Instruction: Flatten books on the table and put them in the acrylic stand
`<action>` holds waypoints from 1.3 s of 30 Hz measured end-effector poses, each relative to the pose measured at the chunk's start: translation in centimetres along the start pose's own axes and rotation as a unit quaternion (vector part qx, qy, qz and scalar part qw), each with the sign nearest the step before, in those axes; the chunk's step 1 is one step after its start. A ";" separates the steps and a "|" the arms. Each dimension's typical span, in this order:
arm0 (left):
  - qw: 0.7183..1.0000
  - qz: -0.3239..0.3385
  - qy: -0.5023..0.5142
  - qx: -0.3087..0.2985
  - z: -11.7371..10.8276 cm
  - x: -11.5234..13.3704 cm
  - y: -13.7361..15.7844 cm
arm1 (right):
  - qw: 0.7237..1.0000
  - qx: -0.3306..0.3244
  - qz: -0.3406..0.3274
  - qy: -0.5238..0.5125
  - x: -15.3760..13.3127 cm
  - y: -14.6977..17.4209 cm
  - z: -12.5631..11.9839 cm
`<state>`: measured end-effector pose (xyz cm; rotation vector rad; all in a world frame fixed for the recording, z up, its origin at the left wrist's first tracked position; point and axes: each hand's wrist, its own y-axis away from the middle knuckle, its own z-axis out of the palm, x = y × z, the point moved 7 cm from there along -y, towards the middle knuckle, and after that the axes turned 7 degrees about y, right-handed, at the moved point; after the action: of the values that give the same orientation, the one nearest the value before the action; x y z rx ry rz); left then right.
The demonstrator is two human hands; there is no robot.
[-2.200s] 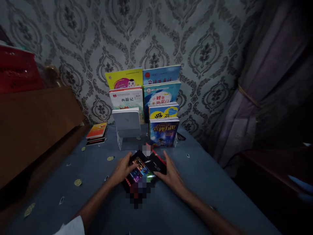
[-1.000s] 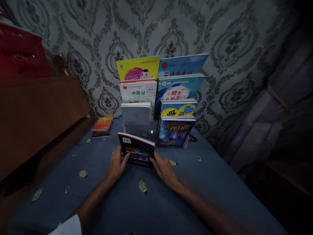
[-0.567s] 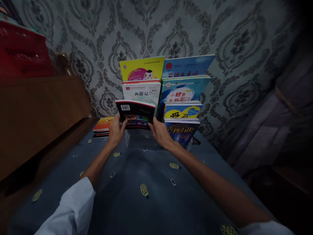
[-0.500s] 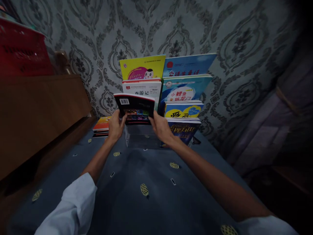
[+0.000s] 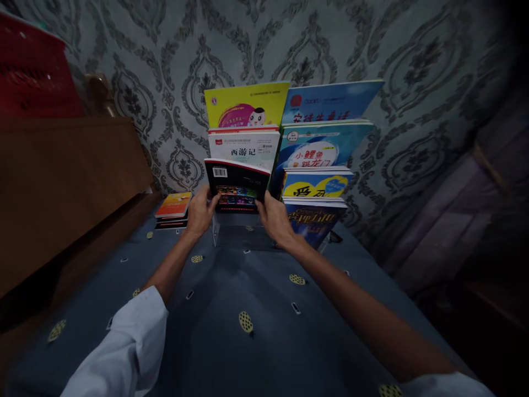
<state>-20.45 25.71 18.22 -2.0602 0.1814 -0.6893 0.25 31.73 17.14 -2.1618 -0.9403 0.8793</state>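
Note:
Between my two hands is a black book (image 5: 239,184), its back cover with a barcode facing me. My left hand (image 5: 201,210) grips its left edge, thumb on the cover. On its right edge my right hand (image 5: 273,216) is closed the same way. The book is upright at the left column of a clear tiered book rack (image 5: 235,236), in front of a white book (image 5: 248,148) and a yellow book (image 5: 248,105). Beside it, the right column holds blue books (image 5: 318,144), a yellow-and-blue book (image 5: 316,184) and a dark blue book (image 5: 312,220).
A small stack of books (image 5: 173,205) with an orange cover on top lies left of the rack. The rack stands on a dark blue patterned cloth (image 5: 215,314). A wooden cabinet (image 5: 70,182) with a red bag (image 5: 37,69) borders the left, and patterned wallpaper (image 5: 198,60) the back.
The black book and both hands show slightly farther right and lower against the white book, whose title is now more visible. The view has shifted a little too. Both hands keep their hold.

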 end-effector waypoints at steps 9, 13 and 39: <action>0.999 0.003 -0.029 -0.024 0.4 0.3 0.2 | 0.999 -0.004 0.032 0.044 1.1 0.2 0.6; 0.999 -0.008 -0.030 -0.033 0.7 0.1 0.3 | 0.999 0.005 0.053 0.008 0.5 0.5 0.2; 0.985 0.081 -0.148 -0.037 0.4 5.0 -2.5 | 0.999 -0.011 0.036 -0.039 1.3 2.5 1.8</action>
<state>-16.41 25.49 22.14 -2.1624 0.2031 -0.2747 0.51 31.81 13.79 -2.2062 -0.9199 0.9982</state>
